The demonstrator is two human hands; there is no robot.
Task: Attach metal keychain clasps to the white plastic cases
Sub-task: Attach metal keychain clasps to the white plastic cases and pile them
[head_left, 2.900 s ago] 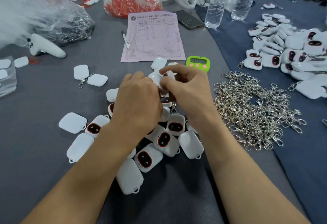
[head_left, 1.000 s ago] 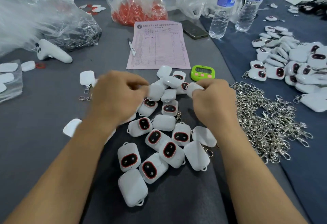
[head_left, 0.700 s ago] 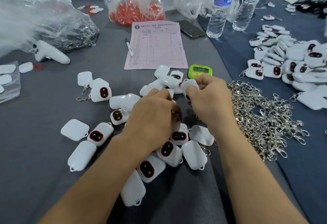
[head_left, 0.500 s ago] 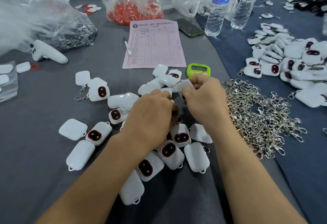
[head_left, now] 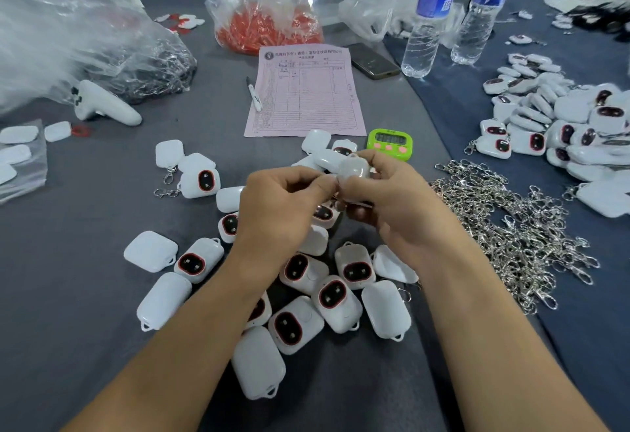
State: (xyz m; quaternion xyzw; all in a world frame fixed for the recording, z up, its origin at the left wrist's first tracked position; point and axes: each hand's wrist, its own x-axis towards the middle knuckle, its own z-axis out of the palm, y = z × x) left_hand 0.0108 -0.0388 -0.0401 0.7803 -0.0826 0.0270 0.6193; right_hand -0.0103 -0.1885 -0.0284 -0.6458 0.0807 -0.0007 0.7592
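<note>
Gripping glossy rounded white case (head_left: 354, 169), right hand (head_left: 402, 217), left hand (head_left: 276, 217) perhaps pinching

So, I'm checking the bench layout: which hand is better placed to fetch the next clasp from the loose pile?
Probably right. The clasp pile lies just beyond the right hand, though it now grips a white case; the left hand would have to cross over.
</note>
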